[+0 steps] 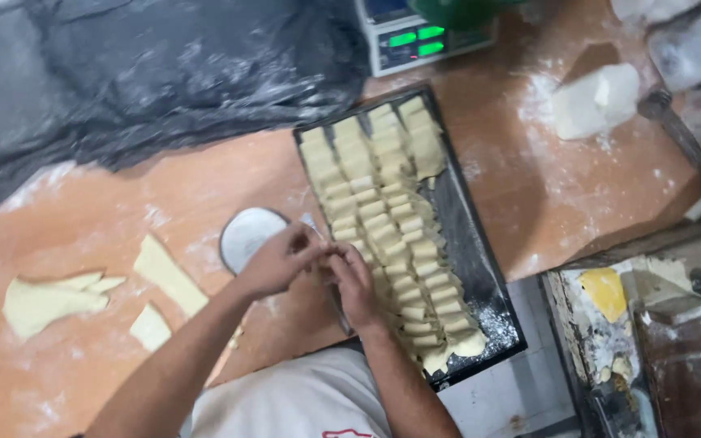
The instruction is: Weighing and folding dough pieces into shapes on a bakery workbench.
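Smooth orange-brown table (204, 186), wood-look laminate, matt, dusted white with flour in patches. At ten o'clock, crinkled black plastic sheet (164, 65), glossy, catching light on its folds. Centre right, dark metal baking tray (480, 268), dull, floury along the bare strip. Rows of pale dough pieces (383, 203) on it, soft and matt. Bare left hand (277, 261) and right hand (352, 280) pinching soft dough at the tray's edge. At nine o'clock, flat dough scraps (58, 298), same creamy matt look. At twelve, plastic-cased scale (415, 40), smooth grey.
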